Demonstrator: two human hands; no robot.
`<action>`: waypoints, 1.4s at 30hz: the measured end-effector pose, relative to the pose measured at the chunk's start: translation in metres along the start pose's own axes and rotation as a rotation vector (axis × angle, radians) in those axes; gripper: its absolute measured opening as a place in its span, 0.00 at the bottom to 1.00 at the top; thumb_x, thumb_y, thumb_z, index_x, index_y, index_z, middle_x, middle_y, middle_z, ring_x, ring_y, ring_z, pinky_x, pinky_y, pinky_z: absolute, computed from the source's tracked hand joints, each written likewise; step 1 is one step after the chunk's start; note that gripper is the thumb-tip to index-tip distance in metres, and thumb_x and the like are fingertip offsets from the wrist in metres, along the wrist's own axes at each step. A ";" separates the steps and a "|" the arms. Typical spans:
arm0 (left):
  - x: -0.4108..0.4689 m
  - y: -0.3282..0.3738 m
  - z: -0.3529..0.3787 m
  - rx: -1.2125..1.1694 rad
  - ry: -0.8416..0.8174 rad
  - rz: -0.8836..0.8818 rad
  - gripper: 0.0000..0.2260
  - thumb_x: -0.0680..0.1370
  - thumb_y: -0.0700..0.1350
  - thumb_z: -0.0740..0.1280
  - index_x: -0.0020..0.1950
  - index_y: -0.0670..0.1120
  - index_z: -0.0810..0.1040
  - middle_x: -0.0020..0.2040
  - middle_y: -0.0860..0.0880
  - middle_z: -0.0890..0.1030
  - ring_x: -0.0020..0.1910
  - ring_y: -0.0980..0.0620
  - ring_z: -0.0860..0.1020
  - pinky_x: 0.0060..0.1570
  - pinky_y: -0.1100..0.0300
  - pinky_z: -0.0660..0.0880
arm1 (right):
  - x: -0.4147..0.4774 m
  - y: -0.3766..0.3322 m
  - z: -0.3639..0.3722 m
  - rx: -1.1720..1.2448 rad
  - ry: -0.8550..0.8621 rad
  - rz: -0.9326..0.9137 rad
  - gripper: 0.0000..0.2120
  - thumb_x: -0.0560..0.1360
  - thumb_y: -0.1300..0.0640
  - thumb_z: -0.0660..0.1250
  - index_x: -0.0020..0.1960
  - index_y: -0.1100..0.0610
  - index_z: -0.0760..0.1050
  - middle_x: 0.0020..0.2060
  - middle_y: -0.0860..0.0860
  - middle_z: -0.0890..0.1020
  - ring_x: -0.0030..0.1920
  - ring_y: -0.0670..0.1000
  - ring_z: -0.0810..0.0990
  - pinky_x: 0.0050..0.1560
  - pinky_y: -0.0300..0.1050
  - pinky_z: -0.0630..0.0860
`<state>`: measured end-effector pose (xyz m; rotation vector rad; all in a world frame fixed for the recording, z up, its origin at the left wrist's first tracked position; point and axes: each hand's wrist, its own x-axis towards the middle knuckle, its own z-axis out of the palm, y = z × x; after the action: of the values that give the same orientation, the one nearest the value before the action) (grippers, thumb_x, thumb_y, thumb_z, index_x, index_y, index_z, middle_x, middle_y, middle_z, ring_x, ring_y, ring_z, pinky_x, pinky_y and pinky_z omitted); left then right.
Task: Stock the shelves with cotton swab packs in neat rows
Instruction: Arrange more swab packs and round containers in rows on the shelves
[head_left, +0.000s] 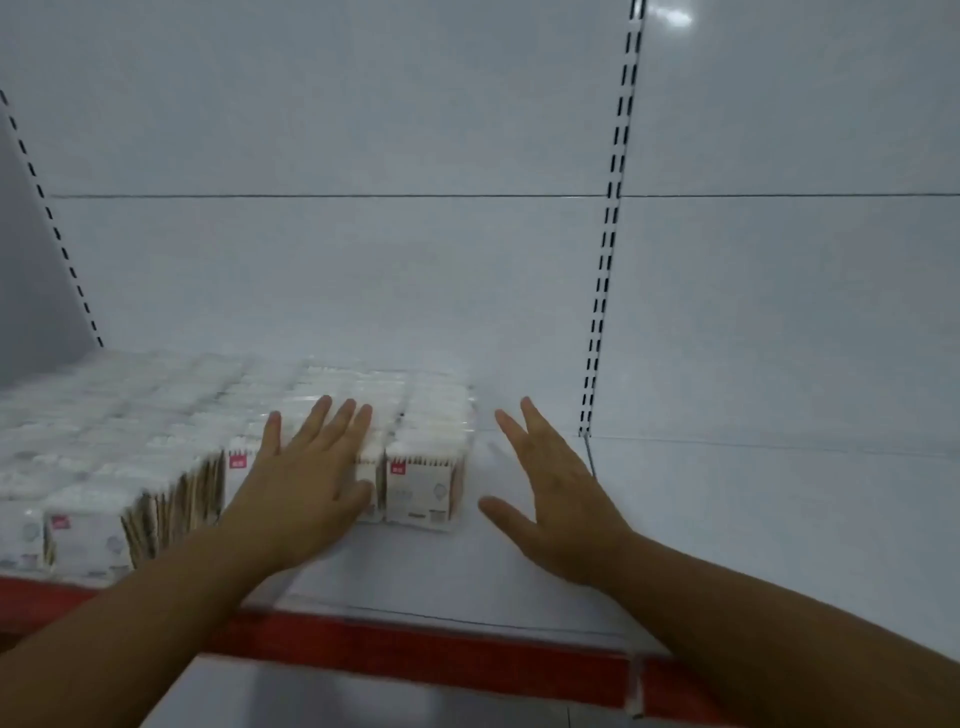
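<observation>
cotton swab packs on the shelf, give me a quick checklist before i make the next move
1. Left hand flat on the cotton swab packs: ok.
2. Right hand empty, apart from the end pack: ok.
3. Bare shelf right of the end pack: ok.
4. Front line even: not ok, packs further left stand nearer the red edge strip.
5. Back rows straight: cannot tell, blurred.
</observation>
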<state>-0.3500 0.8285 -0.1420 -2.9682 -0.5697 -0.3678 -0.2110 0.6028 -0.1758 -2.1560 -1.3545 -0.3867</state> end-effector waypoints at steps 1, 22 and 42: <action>0.001 0.014 -0.012 -0.036 0.005 -0.035 0.30 0.82 0.59 0.45 0.74 0.51 0.30 0.79 0.50 0.37 0.75 0.52 0.32 0.73 0.43 0.35 | -0.013 0.014 -0.018 -0.076 -0.041 -0.003 0.35 0.76 0.35 0.55 0.73 0.36 0.36 0.77 0.47 0.38 0.76 0.45 0.38 0.74 0.44 0.43; 0.026 0.653 -0.112 -0.291 -0.188 0.860 0.30 0.82 0.60 0.50 0.79 0.50 0.44 0.80 0.50 0.47 0.78 0.52 0.45 0.74 0.53 0.46 | -0.368 0.186 -0.426 -0.697 -0.222 0.649 0.33 0.78 0.47 0.61 0.77 0.45 0.49 0.77 0.49 0.38 0.77 0.50 0.44 0.71 0.52 0.59; 0.175 0.920 -0.068 -0.452 -0.204 1.049 0.25 0.81 0.58 0.58 0.76 0.52 0.61 0.75 0.50 0.65 0.72 0.51 0.66 0.69 0.58 0.63 | -0.443 0.425 -0.577 -0.878 -0.152 0.936 0.21 0.78 0.43 0.57 0.69 0.46 0.68 0.63 0.45 0.72 0.62 0.48 0.69 0.60 0.44 0.68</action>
<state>0.1381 0.0292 -0.0773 -3.1778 1.1890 -0.0791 -0.0017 -0.2061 -0.0694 -3.2646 -0.0444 -0.4727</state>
